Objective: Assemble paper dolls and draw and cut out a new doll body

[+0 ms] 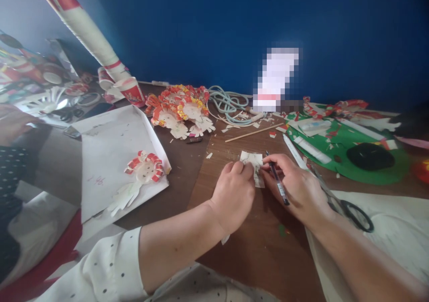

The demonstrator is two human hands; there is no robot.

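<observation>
A small piece of white paper [252,157] with dark pen lines lies on the brown table in front of me. My left hand [234,195] is closed, its curled fingers gripping the near left part of the paper and hiding some of it. My right hand [295,186] holds a dark pen [279,181] across its fingers, tilted, while its fingertips touch the paper's right edge. Beside the right wrist lie scissors [357,216] with black handles, partly covered by the arm. A white stick-like tool [293,150] lies just beyond this hand.
On the left, a white board [114,145] carries a paper figure [144,172] with a red-and-white curled rim. Similar figures [182,107] are piled at the back beside a pale cable [229,103]. A wooden stick [253,133], green sheet [355,174] and paper cup [130,90] surround the workspace. Another person's sleeve [11,195] is at far left.
</observation>
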